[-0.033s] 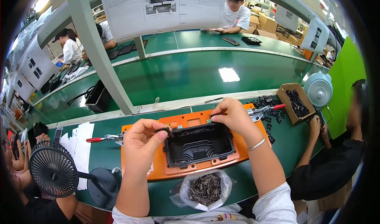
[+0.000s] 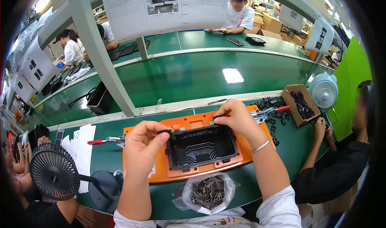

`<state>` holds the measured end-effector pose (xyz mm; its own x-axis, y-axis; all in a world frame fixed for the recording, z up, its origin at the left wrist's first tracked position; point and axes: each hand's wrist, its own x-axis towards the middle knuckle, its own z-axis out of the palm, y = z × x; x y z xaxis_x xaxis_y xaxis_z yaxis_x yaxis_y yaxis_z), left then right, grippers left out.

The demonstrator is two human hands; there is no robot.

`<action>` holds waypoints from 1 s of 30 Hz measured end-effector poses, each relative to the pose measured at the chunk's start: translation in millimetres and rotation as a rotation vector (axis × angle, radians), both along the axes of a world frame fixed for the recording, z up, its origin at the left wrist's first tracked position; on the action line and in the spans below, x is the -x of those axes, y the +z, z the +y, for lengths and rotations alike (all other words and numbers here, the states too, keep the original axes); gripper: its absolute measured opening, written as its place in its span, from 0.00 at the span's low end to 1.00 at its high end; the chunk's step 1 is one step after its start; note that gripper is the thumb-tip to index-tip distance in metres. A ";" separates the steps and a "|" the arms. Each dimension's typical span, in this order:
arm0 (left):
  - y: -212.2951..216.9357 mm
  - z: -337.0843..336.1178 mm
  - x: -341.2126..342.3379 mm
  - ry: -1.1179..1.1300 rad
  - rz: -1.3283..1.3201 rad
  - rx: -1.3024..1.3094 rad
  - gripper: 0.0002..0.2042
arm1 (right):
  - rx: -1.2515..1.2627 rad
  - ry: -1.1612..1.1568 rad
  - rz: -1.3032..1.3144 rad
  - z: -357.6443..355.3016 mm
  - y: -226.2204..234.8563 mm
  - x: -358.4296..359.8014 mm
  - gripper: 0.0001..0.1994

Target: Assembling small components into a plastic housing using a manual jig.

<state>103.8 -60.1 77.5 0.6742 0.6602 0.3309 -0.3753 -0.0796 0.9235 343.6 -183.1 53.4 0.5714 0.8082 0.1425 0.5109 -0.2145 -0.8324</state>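
Observation:
A black open-topped plastic housing [image 2: 203, 150] sits in an orange fixture plate [image 2: 161, 172] on the green bench. My left hand [image 2: 141, 145] is at the housing's upper left corner, pinching a small black plastic part [image 2: 165, 134] between thumb and forefinger. At the housing's far edge, towards the right, my right hand [image 2: 237, 117] has its fingertips closed on another small dark piece [image 2: 218, 118], mostly covered by the fingers. Red-handled toggle clamps flank the fixture, one at the left [image 2: 105, 141] and one at the right [image 2: 273, 110].
A clear plastic bag of screws [image 2: 208, 192] stands in front of the fixture. To the right are loose black parts [image 2: 277, 119], a cardboard box [image 2: 299, 106] of more parts, a small light-blue fan [image 2: 324, 91] and a co-worker's hands [image 2: 320, 128]. A black fan [image 2: 55, 172] and white papers [image 2: 84, 147] lie left.

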 end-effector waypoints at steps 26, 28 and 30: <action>-17.7 32.2 -52.6 0.241 0.842 -0.793 0.05 | -0.084 0.009 -0.319 -2.4 -18.9 -1.4 0.06; -18.4 31.1 -52.6 0.209 0.873 -0.896 0.05 | -0.090 0.003 -0.342 -2.2 -18.5 -0.3 0.06; -22.4 35.1 -50.7 0.168 0.874 -0.893 0.06 | -0.076 -0.013 -0.345 -1.1 -19.0 0.5 0.06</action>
<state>154.5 -24.9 55.1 0.8224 0.5354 0.1925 0.4076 -0.7905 0.4572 343.0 -184.2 34.4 0.4890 0.7812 0.3882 0.7626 -0.1667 -0.6250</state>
